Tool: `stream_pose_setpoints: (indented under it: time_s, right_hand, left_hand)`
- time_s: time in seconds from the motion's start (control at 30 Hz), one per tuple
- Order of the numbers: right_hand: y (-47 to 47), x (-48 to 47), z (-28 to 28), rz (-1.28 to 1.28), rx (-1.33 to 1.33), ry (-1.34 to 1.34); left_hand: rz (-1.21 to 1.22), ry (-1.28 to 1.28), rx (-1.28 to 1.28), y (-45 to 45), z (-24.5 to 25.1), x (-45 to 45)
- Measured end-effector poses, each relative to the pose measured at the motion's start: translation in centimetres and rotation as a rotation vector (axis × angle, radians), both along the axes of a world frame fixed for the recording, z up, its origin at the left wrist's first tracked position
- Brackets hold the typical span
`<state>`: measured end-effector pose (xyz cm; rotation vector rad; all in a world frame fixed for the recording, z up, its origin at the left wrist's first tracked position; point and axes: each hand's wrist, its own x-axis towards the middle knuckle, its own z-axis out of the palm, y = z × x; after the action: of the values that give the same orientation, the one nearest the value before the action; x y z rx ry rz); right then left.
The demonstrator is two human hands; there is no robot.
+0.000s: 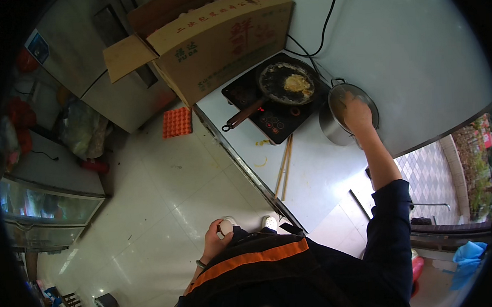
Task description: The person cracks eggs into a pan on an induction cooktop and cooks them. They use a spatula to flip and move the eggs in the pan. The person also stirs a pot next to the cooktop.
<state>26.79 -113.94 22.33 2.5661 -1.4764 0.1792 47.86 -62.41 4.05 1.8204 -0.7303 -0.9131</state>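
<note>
My left hand (217,239) is low in front of my apron, its fingers curled around a pale rounded object (225,227) that looks like an egg. Over the counter at the right, my right hand (356,111) reaches down into a steel pot (337,129). The fingertips are inside the rim, and whether they grip something is hidden. Left of the pot, a black frying pan (274,86) holds a fried egg (298,84), browned at the edges. The pan sits on a black induction cooker (280,129) with red lights on, its brown handle pointing towards the counter's front edge.
A pair of wooden chopsticks (285,168) lies near the counter edge, beside small yellow spills (262,143). Behind the pan stands a large open cardboard box (225,47). A black cable (325,30) runs along the wall. An orange egg tray (177,122) is on the floor.
</note>
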Motion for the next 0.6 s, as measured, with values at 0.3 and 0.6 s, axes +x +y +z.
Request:
stream_pose_setpoints:
  time_s: [0.3, 0.6]
  right_hand:
    - [2.5, -2.2, 2.9, 0.075, 0.101, 0.005]
    - [1.3, -2.6, 4.9, 0.157, 0.173, 0.035]
  left_hand:
    - [0.029, -0.005, -0.042, 0.9, -0.5, -0.6]
    - [0.015, -0.005, -0.038, -0.2, 0.9, -0.8]
